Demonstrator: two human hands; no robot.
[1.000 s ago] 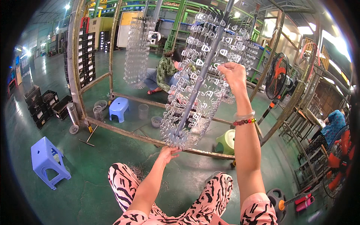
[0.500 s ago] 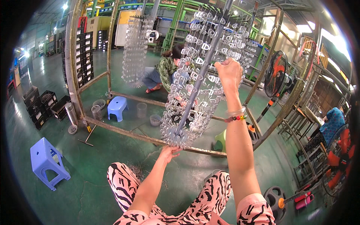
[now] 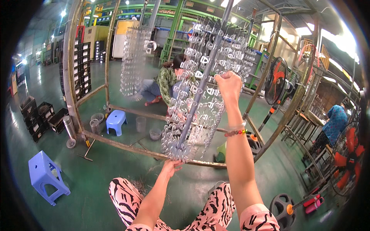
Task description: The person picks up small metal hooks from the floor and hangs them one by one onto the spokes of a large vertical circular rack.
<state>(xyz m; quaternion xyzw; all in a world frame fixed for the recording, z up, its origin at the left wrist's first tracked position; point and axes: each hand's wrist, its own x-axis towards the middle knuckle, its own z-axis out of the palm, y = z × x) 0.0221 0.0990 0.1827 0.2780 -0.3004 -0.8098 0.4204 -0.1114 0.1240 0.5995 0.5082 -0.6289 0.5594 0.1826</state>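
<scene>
In front of me hangs a tall rack, a grey centre pole ringed with many small shiny metal clip-like pieces on strands. At its lower end my left hand has its fingers curled against the bottom ring of pieces. Higher up, on the rack's right side, my right hand is closed in a pinch beside the strands. What lies between those fingers is too small to make out. A beaded bracelet circles my right wrist.
A rusty metal frame surrounds the rack. Beyond it, a person in a green patterned top crouches near a second hanging rack. Blue stools, black crates and tubs stand left; fans and another person are right.
The whole view has shifted slightly, with the scene lower and to the left. Both hands keep about the same places on the rack. The person at far right is more upright.
</scene>
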